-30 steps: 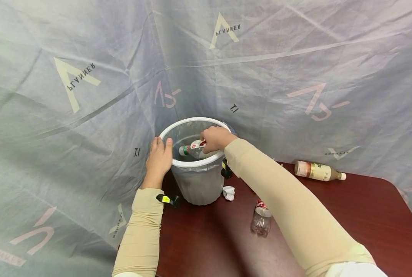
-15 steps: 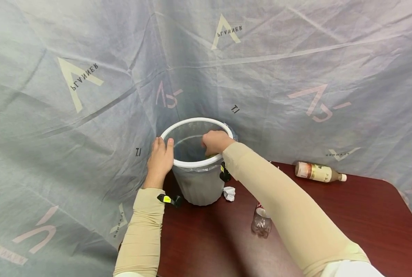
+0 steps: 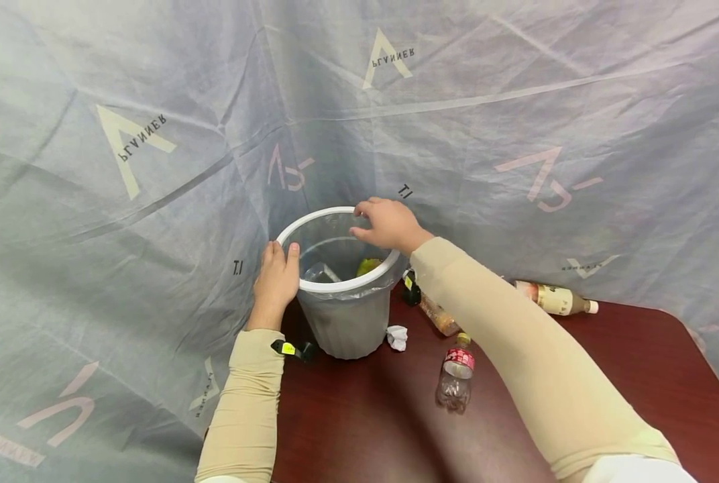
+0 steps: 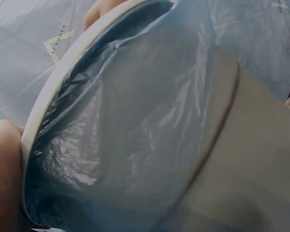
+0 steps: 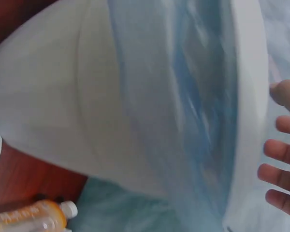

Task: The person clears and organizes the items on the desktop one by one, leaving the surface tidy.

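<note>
I see the left hand (image 3: 275,278) gripping the near rim of the bin (image 3: 347,322) at the table's (image 3: 607,376) back-left corner. Right hand (image 3: 390,225), fingers loose, hovers over the far rim (empty). Bottle (image 3: 454,379) lies nearby.

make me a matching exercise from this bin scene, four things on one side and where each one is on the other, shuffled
Things:
1. left hand
2. right hand
3. crumpled paper
4. red-label bottle

Places:
A. lying on the table, nearest the camera
B. gripping the near-left of the bin rim
C. on the table at the bin's foot
D. above the far right of the rim, fingers spread

Pairs: 1-B, 2-D, 3-C, 4-A
</note>
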A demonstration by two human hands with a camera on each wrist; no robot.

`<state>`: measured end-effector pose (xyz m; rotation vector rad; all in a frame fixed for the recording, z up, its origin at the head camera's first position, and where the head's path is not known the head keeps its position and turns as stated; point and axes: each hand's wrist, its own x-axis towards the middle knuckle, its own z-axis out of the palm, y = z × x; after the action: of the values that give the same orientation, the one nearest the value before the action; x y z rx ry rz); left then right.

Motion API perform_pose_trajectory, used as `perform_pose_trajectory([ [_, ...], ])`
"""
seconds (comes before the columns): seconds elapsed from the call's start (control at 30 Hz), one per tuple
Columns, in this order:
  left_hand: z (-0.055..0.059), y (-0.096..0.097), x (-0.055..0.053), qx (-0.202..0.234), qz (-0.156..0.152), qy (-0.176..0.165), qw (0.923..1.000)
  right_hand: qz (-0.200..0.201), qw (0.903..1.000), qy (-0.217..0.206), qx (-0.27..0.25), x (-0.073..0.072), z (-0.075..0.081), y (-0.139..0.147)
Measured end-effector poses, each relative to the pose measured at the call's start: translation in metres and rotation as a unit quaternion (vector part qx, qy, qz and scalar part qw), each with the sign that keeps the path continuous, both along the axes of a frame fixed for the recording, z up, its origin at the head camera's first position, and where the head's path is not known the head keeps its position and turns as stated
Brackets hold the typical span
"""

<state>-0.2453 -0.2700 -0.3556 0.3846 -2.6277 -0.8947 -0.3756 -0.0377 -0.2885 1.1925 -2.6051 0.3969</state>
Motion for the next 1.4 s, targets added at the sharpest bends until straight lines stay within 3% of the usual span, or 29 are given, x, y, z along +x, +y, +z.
perform_pose_trajectory([
  [0.23, -0.001, -0.001, 0.001, 0.004, -0.003, -0.009, 0.9999, -0.052, 0.9947, -0.024, -0.085, -0.016, 0.001, 0.043],
  [0.47, -0.002, -0.001, 0.001, 0.003, -0.001, -0.011, 0.9999, -0.099, 0.9849, -0.061, -0.128, -0.036, -0.019, 0.085],
  [0.6, -0.002, -0.001, 0.001, 0.004, 0.002, -0.012, 0.9999, -0.104, 0.9792, -0.073, -0.158, -0.044, -0.035, 0.105],
  [0.7, -0.002, -0.001, 0.001, 0.005, 0.004, -0.013, 0.9999, -0.107, 0.9730, -0.087, -0.185, -0.046, -0.053, 0.119],
  [0.93, -0.001, 0.001, 0.003, 0.007, 0.005, -0.011, 0.9999, -0.141, 0.9548, -0.142, -0.219, -0.046, -0.109, 0.149],
  [1.2, -0.001, 0.001, 0.003, 0.005, 0.001, -0.011, 0.9999, -0.164, 0.9342, -0.200, -0.246, -0.034, -0.172, 0.172],
  [1.4, -0.001, 0.001, 0.002, 0.004, -0.005, -0.009, 0.9999, -0.174, 0.9239, -0.225, -0.256, -0.026, -0.213, 0.181],
])
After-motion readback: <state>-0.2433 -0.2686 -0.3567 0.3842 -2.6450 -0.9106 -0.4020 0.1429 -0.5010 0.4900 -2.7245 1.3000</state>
